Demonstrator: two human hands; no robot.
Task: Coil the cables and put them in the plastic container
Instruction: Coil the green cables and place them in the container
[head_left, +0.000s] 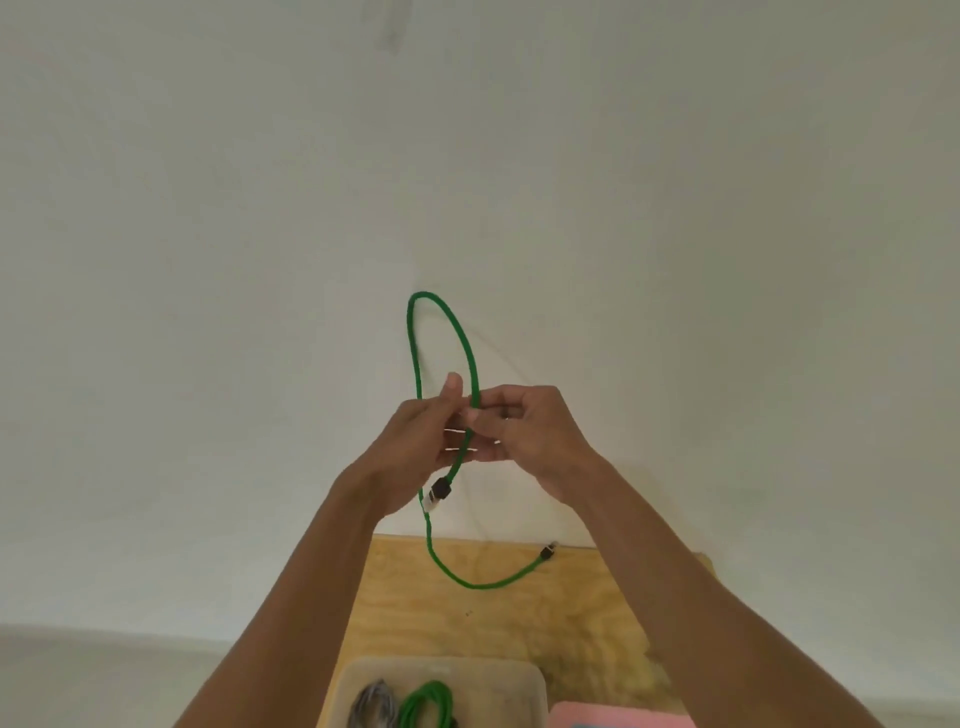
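A green cable (470, 358) is held up before a pale wall (208, 260), pinched where its strands cross by the left hand (415, 441) and the right hand (524, 431), both closed on it. One loop stands above the hands; the rest hangs down and curves onto a wooden table (519, 623), ending in a dark plug (548, 552). Below, a plastic container (509, 675) is seen on the table, with a coiled green cable (428, 704) beside a coiled grey cable (374, 704) inside it.

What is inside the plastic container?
The container holds a coiled green cable and a grey cable. Its near part runs off the picture's bottom edge, so more cannot be seen.
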